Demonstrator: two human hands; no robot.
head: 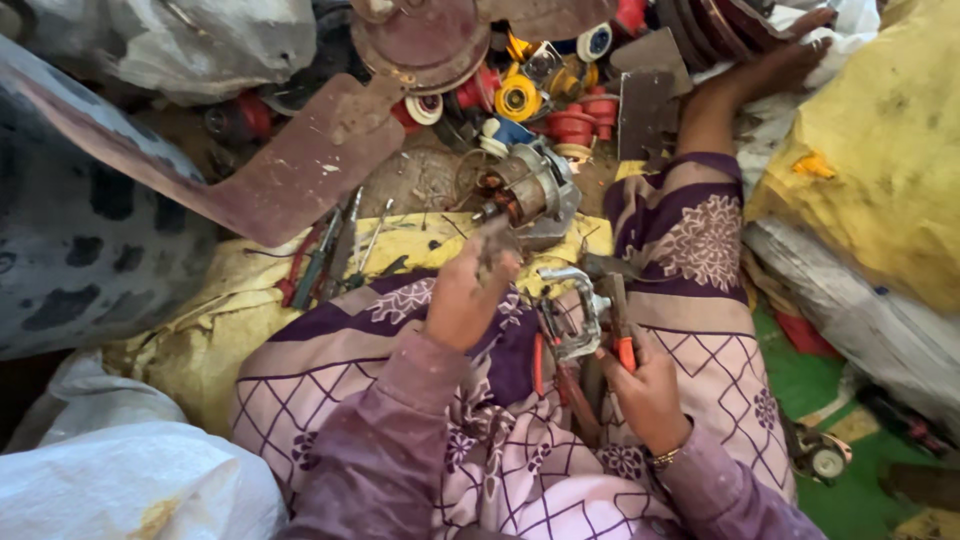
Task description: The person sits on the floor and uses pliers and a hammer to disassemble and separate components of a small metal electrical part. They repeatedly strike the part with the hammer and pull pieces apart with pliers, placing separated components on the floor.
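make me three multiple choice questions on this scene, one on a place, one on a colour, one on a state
1. Where does the grey metal electric motor with copper windings lie?
A. in front of the person's knees
B. on the white sack
C. in the right hand

2. What colour are the grips of the pliers in the right hand?
A. blue
B. orange-red
C. green

3. How is the left hand?
A. flat on the floor
B. raised with fingers pinched together
C. gripping the rusty fan blade

Answers: 1 A, the motor sits on the yellow cloth past the knees; 2 B, an orange-red grip shows above the fist; 3 B, the fingertips bunch near the motor.
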